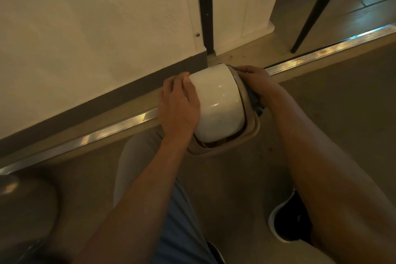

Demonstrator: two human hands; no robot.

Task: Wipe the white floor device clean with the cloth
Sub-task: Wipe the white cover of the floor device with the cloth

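The white floor device, a glossy rounded casing on a beige base, sits on the floor against a metal threshold strip. My left hand lies flat on its left side, fingers spread over the casing. My right hand grips a dark blue cloth and presses it against the device's right edge. Most of the cloth is hidden under the hand and behind the casing.
A white wall with a dark skirting runs behind the device, split by a black vertical post. A dark chair leg stands at the back right. The metal strip crosses the floor. My shoe is at the lower right.
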